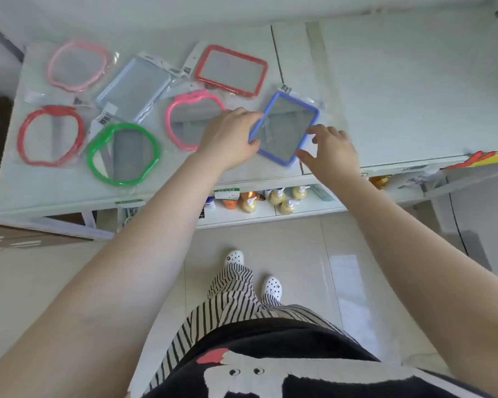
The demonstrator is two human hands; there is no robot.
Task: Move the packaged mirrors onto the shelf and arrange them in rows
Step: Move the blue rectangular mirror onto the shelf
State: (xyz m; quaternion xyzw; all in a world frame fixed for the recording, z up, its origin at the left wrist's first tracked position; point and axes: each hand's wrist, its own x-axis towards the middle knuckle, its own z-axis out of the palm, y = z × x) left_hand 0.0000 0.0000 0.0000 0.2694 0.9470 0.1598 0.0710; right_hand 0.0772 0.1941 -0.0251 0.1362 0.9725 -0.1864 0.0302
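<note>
Seven packaged mirrors lie on the white shelf (pixel 385 90), each in a clear bag. The blue rectangular mirror (pixel 285 129) sits tilted near the shelf's front edge, rightmost of the group. The left hand (pixel 230 137) rests on its left edge, with fingers curled around the frame's corner. The right hand (pixel 332 150) is just beside its near right corner, fingers spread and apart; whether the fingertips touch the frame cannot be told.

To the left, partly under the left hand, lies the bright pink round mirror (pixel 194 119). Far of it is the red rectangular mirror (pixel 230 70). Further left lie the pale blue rectangular mirror (pixel 134 89), the green round mirror (pixel 123 154), the red round mirror (pixel 51 135) and, at the far left, the pale pink round mirror (pixel 78 65). A lower shelf below holds pump bottles (pixel 278 196).
</note>
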